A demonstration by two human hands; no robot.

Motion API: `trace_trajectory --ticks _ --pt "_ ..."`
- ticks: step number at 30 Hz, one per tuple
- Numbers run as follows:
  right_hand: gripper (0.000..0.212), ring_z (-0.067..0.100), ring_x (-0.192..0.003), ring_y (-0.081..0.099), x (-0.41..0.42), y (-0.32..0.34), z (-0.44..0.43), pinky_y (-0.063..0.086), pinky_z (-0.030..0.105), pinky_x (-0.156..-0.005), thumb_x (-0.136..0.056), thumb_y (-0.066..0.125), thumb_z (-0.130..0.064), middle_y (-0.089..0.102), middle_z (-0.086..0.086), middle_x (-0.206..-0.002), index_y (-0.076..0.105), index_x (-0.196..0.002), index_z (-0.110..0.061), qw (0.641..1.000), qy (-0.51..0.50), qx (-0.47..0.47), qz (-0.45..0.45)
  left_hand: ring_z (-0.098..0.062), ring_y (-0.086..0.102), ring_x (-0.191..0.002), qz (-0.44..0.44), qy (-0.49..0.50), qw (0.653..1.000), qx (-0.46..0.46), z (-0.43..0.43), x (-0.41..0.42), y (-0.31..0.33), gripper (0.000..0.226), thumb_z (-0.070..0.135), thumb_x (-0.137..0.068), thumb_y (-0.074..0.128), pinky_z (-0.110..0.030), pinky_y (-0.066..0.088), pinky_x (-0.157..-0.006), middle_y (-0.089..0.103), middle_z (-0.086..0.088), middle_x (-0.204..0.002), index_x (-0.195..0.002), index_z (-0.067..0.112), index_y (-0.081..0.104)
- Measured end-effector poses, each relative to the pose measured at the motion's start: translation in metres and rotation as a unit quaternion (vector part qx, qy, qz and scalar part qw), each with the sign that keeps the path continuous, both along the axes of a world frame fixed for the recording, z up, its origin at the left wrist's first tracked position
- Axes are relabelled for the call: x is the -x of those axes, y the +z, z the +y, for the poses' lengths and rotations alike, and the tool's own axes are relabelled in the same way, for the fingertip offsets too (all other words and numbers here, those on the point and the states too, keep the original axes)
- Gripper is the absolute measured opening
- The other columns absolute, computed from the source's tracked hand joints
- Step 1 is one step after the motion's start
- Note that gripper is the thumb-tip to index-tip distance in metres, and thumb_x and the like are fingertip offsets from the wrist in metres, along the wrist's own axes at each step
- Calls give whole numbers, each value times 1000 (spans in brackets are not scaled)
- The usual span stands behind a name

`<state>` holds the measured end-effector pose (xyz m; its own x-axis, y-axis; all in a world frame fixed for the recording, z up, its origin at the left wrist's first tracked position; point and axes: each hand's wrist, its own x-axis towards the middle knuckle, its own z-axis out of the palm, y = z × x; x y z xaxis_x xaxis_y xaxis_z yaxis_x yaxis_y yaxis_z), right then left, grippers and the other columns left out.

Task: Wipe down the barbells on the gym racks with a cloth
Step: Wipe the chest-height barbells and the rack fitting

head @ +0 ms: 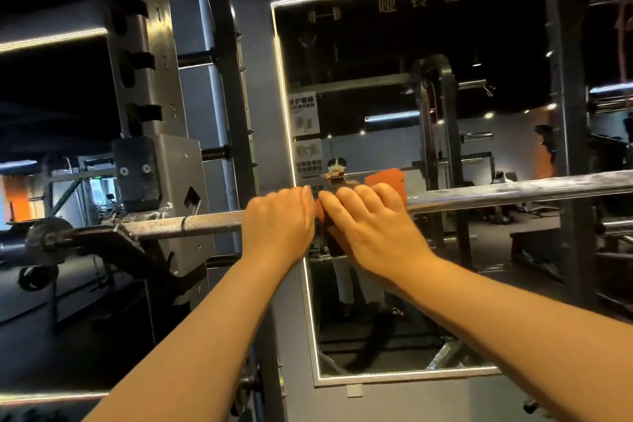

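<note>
A steel barbell runs across the view at chest height and rests on the rack hook at the left. My left hand grips the bar near its middle, fingers curled over the top. Right beside it, my right hand lies over the bar and holds an orange cloth against it. The cloth shows only above and between the fingers; the rest is hidden under my right hand.
The grey rack upright with numbered notches and a bar hook stands at the left. A wall mirror with a lit frame hangs right behind the bar. Another upright stands at the right.
</note>
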<state>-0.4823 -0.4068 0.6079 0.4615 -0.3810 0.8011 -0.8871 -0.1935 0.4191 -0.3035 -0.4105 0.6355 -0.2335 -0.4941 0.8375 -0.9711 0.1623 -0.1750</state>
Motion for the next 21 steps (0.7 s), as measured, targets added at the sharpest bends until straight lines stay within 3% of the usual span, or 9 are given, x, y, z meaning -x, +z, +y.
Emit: trace_trajectory --ticks 1,4,7,9,11,13,17,19,21 --pt "49 31 -108 61 7 3 -1 44 46 -95 -102 45 -41 62 8 -123 48 -143 -16 999 10 8 34 -12 45 -63 -6 5 1000 1 0 0 0 35 41 -102 15 -28 38 -66 39 9 -70 -84 24 40" --pt "47 26 -110 63 9 36 18 53 43 -94 -107 27 -50 63 5 -123 49 -138 -22 991 21 -122 47 -8 38 -57 -16 16 1000 2 -4 -1 0 34 44 -98 14 -27 35 -65 38 9 -68 -83 25 37" --pt "39 23 -109 58 -2 77 26 49 41 -97 -110 32 -45 57 3 -110 49 -135 -21 952 -16 -306 -20 -3 31 -53 -1 21 1000 4 -9 -1 -1 32 40 -108 26 -27 35 -63 31 12 -63 -82 25 40" --pt "36 27 -119 55 -11 92 29 43 40 -104 -110 39 -35 55 5 -114 48 -140 -16 920 -62 -381 -66 -2 29 -51 8 20 1000 17 -9 0 -2 34 38 -109 29 -27 35 -63 30 12 -61 -80 25 42" --pt "39 31 -122 56 -18 84 31 44 45 -107 -106 51 -31 59 9 -125 47 -141 -13 932 -101 -342 -62 -3 30 -51 6 23 1000 19 -8 0 -2 34 37 -109 28 -27 35 -64 30 12 -62 -81 24 42" --pt "39 31 -108 63 -16 54 23 52 46 -94 -102 56 -38 64 8 -118 51 -133 -15 977 -87 -188 -40 -7 36 -55 3 22 1000 13 -9 0 -2 32 37 -109 29 -27 37 -66 30 11 -63 -84 24 44" --pt "43 33 -111 59 4 -8 1 38 47 -99 -101 43 -38 62 8 -121 53 -136 -16 999 5 32 -33 -4 32 -53 -3 33 999 15 -9 0 -2 30 40 -108 31 -26 36 -65 30 12 -64 -84 25 41" --pt "44 34 -106 61 5 -8 -3 37 48 -98 -101 37 -38 63 9 -117 55 -133 -15 998 7 45 -34 -5 34 -54 -6 33 999 19 -7 2 -3 30 41 -108 30 -26 37 -65 33 11 -65 -84 25 40" --pt "42 31 -100 66 0 11 5 46 47 -92 -104 32 -40 67 8 -110 59 -125 -16 1000 6 9 -7 -10 44 -61 -2 27 999 17 -6 2 -3 30 40 -109 30 -26 40 -68 41 9 -71 -86 24 39"
